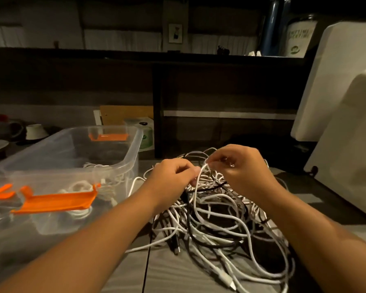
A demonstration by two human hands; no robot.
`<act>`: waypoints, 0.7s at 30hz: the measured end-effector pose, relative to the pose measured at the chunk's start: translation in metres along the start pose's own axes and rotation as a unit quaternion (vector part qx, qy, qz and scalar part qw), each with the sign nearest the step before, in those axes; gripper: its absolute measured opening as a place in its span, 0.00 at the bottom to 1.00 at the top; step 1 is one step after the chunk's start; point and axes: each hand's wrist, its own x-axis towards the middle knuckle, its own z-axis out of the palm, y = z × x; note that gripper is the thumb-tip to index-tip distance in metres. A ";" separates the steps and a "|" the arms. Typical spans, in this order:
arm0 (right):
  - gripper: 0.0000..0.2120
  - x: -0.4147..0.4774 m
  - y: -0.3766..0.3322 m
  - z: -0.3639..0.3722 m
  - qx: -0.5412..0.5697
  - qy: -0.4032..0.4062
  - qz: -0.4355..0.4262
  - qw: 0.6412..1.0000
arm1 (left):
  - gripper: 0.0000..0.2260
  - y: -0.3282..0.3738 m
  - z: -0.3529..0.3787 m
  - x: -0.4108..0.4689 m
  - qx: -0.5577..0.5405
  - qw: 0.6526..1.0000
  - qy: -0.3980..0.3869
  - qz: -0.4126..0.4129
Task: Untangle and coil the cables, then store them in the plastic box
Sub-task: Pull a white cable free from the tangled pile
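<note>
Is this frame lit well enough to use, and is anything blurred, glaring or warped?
Head view: dim warm light, back shelves nearly black. The left hand and right hand, pinching a white cable, read fairly sharp. Black strands in the cable pile sink into shadow. There is wide-angle stretch at the edges and a faint sheen on the plastic box.

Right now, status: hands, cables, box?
Left hand and right hand both pinch a white cable above the tangled pile. Pile unsorted on table. Plastic box open at left, few coils inside. Nothing visibly in the way.
</note>
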 end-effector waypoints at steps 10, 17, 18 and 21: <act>0.07 -0.007 -0.018 -0.004 0.126 0.029 0.054 0.990 | 0.11 0.029 -0.006 -0.005 -0.196 0.974 0.103 0.048; 0.14 -0.011 -0.044 0.000 0.158 -0.133 0.047 0.977 | 0.09 0.027 -0.009 -0.002 -0.120 0.961 0.210 0.132; 0.16 -0.012 -0.046 0.000 0.163 -0.156 0.047 0.973 | 0.09 0.027 -0.008 -0.003 -0.095 0.963 0.212 0.136; 0.13 -0.014 -0.051 -0.005 0.163 -0.214 0.065 0.961 | 0.08 0.027 -0.007 -0.004 -0.032 0.962 0.220 0.161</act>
